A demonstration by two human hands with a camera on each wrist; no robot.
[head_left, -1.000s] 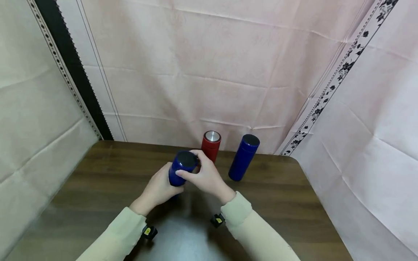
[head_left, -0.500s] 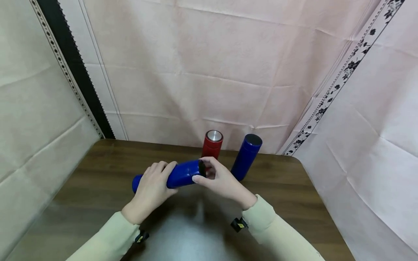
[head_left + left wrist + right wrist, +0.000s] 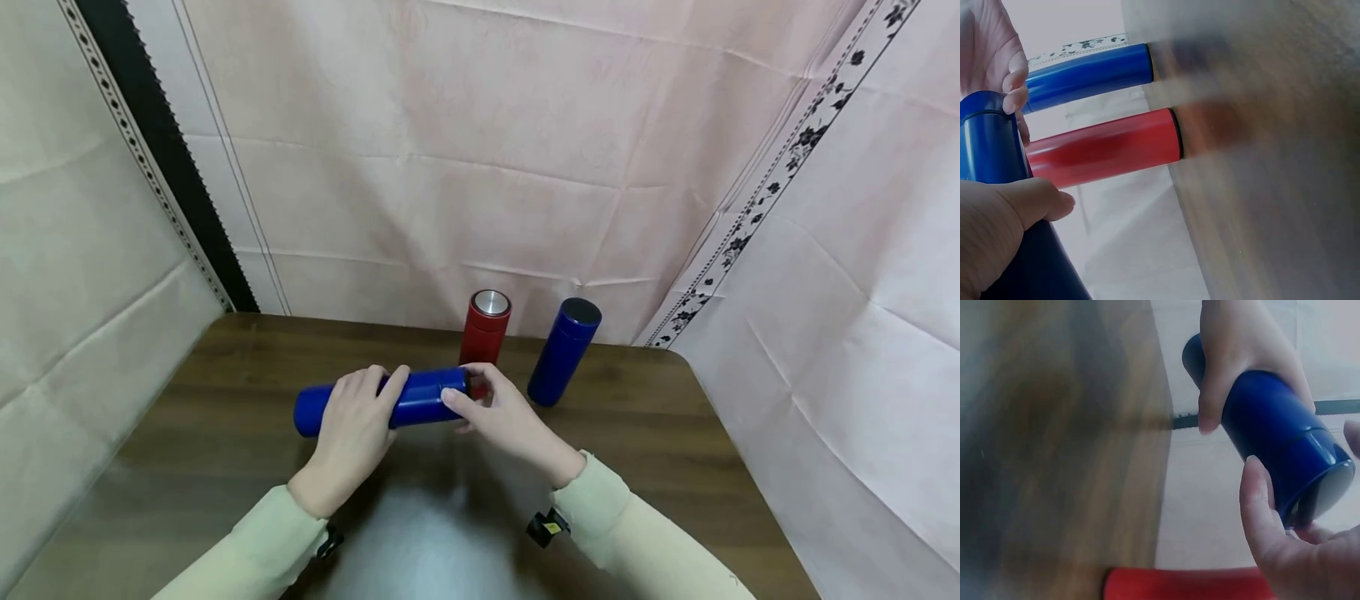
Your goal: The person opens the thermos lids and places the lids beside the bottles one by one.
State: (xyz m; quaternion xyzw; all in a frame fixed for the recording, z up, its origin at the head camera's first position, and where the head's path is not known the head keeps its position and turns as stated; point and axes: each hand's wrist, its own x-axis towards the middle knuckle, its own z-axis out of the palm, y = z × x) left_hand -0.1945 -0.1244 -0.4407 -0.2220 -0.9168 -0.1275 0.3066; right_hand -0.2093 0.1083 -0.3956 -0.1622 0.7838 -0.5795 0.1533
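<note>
At the far left, you have a creased off-white cloth wall point(image 3: 75, 217) edged by a black serrated strip point(image 3: 172, 154), and below it the dark brown wood-grain surface point(image 3: 660, 467) with rounded back corners. Reaching in from the lower left, your arm in its pale green cuffed sleeve point(image 3: 255, 537) leads to your left hand point(image 3: 351, 433), wrapped over the middle of a glossy dark blue cylindrical flask point(image 3: 423, 398). You hold that flask on its side, raised off the surface, with its plain end poking out left of your knuckles and its dark capped end pointing right. There your right hand point(image 3: 513, 421) grips the capped end, thumb along the near side and fingers curled round the tip, so both hands are clamped on the one flask. A small black device point(image 3: 546, 527) sits at your right cuff. Just behind your right fingers, a red cylindrical flask with a shiny silver disc on top point(image 3: 483, 329) stands upright near the back edge, its lower part hidden by your hand in the head view. To its right, just beside it, a second blue cylindrical flask with a black top point(image 3: 561, 358) also stands upright. At the far right, another pale cloth carries a black floral border point(image 3: 802, 150).
</note>
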